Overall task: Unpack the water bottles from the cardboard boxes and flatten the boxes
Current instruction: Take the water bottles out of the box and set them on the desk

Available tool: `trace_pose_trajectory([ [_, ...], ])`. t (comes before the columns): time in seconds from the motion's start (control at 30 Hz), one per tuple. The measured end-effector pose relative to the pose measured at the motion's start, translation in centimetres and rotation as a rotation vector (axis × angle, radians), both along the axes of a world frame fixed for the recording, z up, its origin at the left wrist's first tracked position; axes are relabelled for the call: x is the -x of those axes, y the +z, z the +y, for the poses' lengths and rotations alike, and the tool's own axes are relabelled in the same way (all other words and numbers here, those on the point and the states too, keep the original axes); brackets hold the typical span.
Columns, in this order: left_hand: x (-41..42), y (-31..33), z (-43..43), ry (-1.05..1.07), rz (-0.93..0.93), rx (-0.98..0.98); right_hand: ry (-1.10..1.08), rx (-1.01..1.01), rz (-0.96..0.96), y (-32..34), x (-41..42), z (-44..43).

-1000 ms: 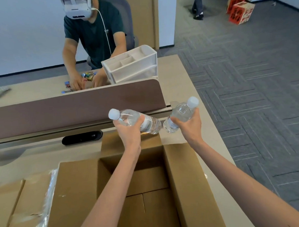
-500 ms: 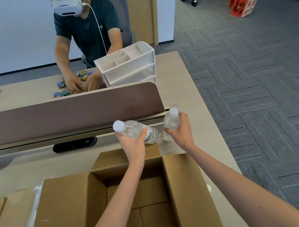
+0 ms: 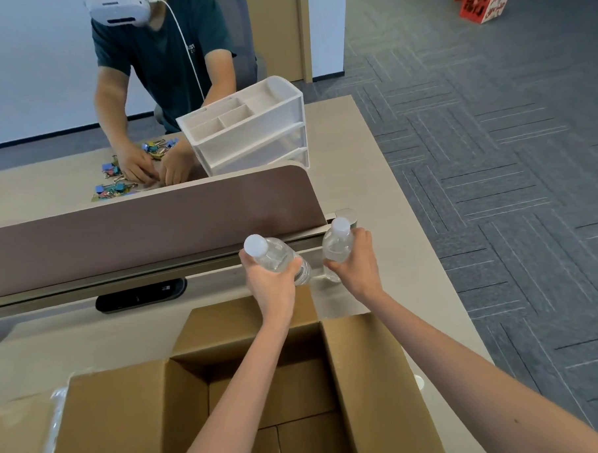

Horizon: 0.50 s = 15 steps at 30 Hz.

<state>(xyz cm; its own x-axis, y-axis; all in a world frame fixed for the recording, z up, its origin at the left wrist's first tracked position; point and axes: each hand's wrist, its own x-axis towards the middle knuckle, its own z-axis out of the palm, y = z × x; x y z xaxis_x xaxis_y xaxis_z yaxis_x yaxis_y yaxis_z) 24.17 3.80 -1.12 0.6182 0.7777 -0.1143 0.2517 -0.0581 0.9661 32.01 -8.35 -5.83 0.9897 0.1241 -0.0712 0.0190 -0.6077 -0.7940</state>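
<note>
The person is unpacking, with both arms reaching forward over the open box [image 3: 366, 377], whose visible floor is showing bare. The left hand [image 3: 271, 282] is gripping a tilted bottle [image 3: 278, 256] round its body, above the desk [image 3: 385, 195]. The right hand [image 3: 356, 268] is clasping an upright bottle [image 3: 338, 245], seemingly touching down beside the divider [image 3: 153, 225]. Next, I judge, both are needing standing upright and releasing.

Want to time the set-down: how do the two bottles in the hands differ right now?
The left-hand bottle is tilted, cap leaning left; the right-hand bottle is nearly upright. The left-hand bottle is up off the desk; the right-hand bottle's base is down at it, contact unclear. Both are clear, white-capped, each gripped.
</note>
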Motion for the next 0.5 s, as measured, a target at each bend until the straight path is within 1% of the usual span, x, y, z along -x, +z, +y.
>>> trace_pose_trajectory([
  [0.1,-0.5,-0.5,-0.3,-0.056,0.043,-0.053,0.042,-0.042,0.008,-0.2,-0.2,-0.4],
  [0.17,-0.9,-0.8,-0.7,-0.091,0.076,-0.094,0.088,-0.119,0.018,-0.5,-0.3,-1.1],
  [0.27,-1.7,-1.1,-1.1,-0.125,0.126,-0.135,0.094,-0.212,0.088,-1.3,-0.3,-3.0],
  [0.43,-2.9,-2.4,-1.3,-0.158,0.184,-0.218,-0.034,-0.161,0.083,-2.7,0.5,-6.0],
  [0.5,-3.3,-2.8,-1.2,-0.161,0.207,-0.243,-0.048,-0.142,0.091,-3.3,1.0,-6.8],
])
